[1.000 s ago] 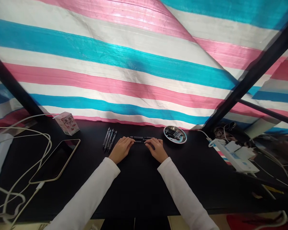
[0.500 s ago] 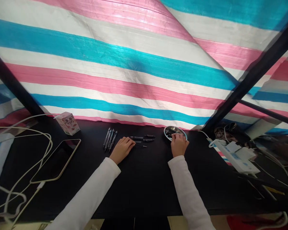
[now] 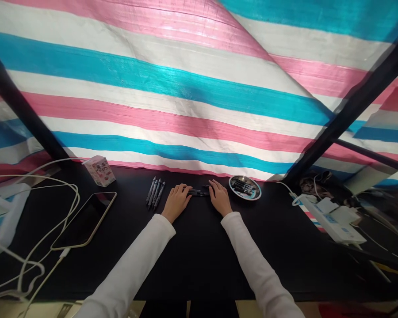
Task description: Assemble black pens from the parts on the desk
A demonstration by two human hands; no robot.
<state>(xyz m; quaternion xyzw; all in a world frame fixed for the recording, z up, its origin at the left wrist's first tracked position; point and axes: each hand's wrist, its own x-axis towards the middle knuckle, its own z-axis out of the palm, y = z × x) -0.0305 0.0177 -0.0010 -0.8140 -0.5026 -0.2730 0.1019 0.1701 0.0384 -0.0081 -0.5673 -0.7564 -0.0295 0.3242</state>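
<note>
My left hand rests on the dark table, its fingers closed around the left ends of slim pen parts. From the other side, my right hand has its fingertips and thumb at a dark pen barrel. Another short dark pen piece lies by its fingertips. The ends of these parts are hidden under my fingers. Left of my left hand, several assembled pens lie side by side. A round metal bowl with several black pen parts stands beyond my right hand.
A phone on a white charging cable lies at the left, near a small pink box. White power strips and cables occupy both sides. Striped sheeting hangs behind the table.
My right hand has left the bowl and moved left to the pen parts. The thin piece that stuck out from my left hand no longer shows. The view has shifted slightly.
</note>
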